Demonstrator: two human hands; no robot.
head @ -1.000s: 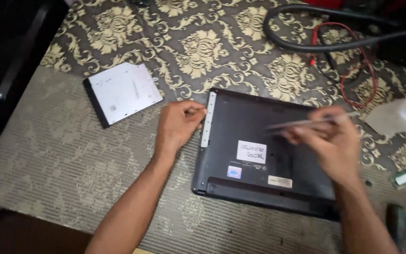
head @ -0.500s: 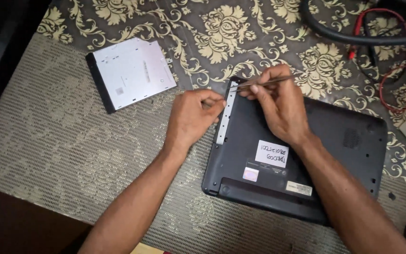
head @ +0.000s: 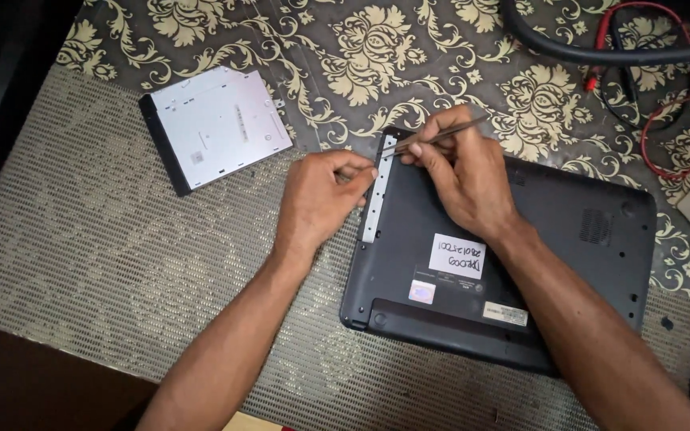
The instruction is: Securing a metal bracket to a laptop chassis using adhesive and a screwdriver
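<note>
Since a moment ago, my right hand (head: pixel 465 179) has slid from the middle of the laptop (head: pixel 521 263) to its upper-left corner, pinching thin tweezers (head: pixel 433 137) whose tips touch the silver drive-bay edge (head: pixel 375 191). My left hand (head: pixel 321 199) stays curled at that same edge, fingertips pressed on the strip, holding nothing loose. Upside down on the mat (head: pixel 121 271), the laptop lies under both hands, with the removed drive (head: pixel 217 124) well apart to the upper left.

Upturned dark laptop (head: pixel 521 271), metal tweezers (head: pixel 433 137) at its edge
</note>
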